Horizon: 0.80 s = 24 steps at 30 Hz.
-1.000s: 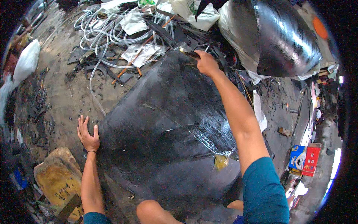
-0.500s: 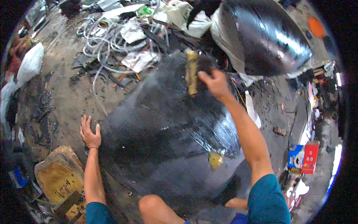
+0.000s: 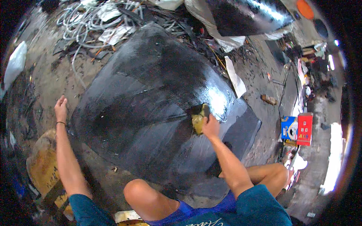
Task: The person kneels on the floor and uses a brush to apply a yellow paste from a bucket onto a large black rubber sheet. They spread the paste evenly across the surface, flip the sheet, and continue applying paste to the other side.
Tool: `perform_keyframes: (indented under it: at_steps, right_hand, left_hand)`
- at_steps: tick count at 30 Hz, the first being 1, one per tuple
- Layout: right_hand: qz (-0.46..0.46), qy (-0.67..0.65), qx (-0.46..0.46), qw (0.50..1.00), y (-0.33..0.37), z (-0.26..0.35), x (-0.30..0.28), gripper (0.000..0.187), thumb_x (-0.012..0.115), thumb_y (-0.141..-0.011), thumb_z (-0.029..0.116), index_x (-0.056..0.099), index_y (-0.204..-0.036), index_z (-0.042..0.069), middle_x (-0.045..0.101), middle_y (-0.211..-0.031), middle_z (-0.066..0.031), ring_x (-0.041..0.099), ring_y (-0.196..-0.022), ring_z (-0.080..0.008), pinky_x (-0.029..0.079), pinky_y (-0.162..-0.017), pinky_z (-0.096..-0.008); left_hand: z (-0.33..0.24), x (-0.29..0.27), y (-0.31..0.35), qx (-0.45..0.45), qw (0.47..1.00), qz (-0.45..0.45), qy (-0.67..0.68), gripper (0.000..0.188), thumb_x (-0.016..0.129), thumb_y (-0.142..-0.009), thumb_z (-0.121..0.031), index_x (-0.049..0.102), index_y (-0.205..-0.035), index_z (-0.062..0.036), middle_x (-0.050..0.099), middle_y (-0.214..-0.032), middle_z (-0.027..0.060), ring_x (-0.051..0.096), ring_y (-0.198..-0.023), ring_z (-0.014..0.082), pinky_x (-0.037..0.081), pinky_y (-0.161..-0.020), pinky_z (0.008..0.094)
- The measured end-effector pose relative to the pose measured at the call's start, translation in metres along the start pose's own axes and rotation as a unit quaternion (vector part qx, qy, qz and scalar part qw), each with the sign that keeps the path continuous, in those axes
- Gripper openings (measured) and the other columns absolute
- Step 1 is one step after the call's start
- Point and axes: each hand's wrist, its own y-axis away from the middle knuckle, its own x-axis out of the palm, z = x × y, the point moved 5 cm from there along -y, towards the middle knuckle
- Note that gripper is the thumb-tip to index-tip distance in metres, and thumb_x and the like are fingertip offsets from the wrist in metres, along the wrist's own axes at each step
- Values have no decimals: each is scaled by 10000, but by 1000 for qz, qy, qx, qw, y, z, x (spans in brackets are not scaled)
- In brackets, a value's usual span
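A large black sheet with glossy, wet-looking streaks is spread on the floor in front of me. Over its right middle, my right hand is closed on a flat, dark piece with a yellowish edge, which looks like a spreader. A yellow lump or patch shows on the sheet right beside these fingers; I cannot tell whether the piece touches it. My left hand is off the sheet's left edge, holding nothing, its fingers loosely stretched and close together.
Pale tubing lies in coils among scraps beyond the sheet. Farther right is a second shiny black piece on white wrapping. A red and blue box stands at the right. At the left is a worn yellowish slab. My knees flank the sheet's near edge.
My right hand has drawn the held piece from the sheet's far part back toward me. My left hand has come off the sheet's left edge. The view has shifted too.
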Motion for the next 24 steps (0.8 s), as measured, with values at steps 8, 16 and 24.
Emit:
perform_keyframes:
  at_steps: [8,16,24]
  right_hand:
    - [36,-139,11,990,-46,217,43,277,582,-847,254,635,-897,-13,658,-917,-265,627,-909,-452,485,-791,-525]
    - [60,-57,-62,995,-122,366,87,300,576,-833,248,661,-975,-2,674,-1028,-224,653,-969,-399,523,-846,-481]
    - [131,35,-286,949,-129,454,103,315,561,-823,259,669,-1097,148,660,-1129,-159,633,-1043,-368,509,-891,-472]
  left_hand:
    - [-59,34,358,-4,954,-280,-105,273,505,-940,-74,549,-1190,26,573,-1216,158,525,-1148,310,387,-1020,408]
    - [-30,67,403,-80,897,-284,-330,306,385,-982,-173,526,-1218,-38,469,-1355,153,387,-1304,355,301,-1077,489]
    - [-28,70,401,-102,904,-256,-328,313,398,-967,-169,517,-1216,-22,461,-1370,168,364,-1328,361,258,-1110,507]
